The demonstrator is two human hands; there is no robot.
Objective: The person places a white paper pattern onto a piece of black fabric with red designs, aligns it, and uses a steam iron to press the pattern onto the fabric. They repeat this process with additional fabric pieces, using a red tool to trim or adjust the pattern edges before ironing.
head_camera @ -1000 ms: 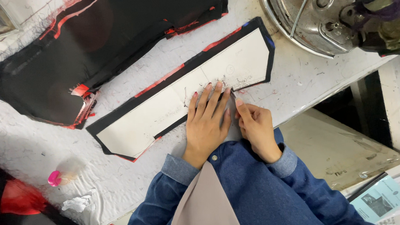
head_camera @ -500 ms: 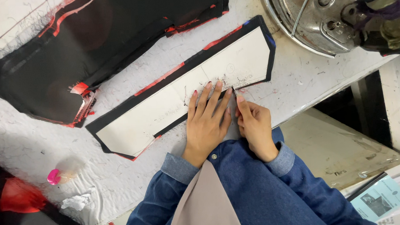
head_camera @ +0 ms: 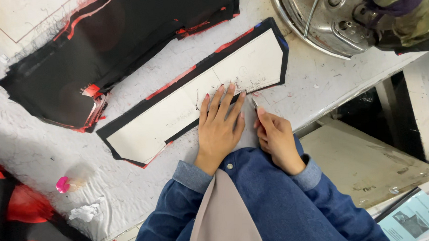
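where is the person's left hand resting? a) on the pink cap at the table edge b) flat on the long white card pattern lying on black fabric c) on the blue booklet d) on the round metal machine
b: the left hand lies flat, fingers spread, on the long white card pattern, while the right hand holds a small marking tool at its lower edge.

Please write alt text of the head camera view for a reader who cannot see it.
A person's left hand presses flat on a long pale pattern piece lying on black fabric, while the right hand holds a small marking tool at its edge, on a white table.
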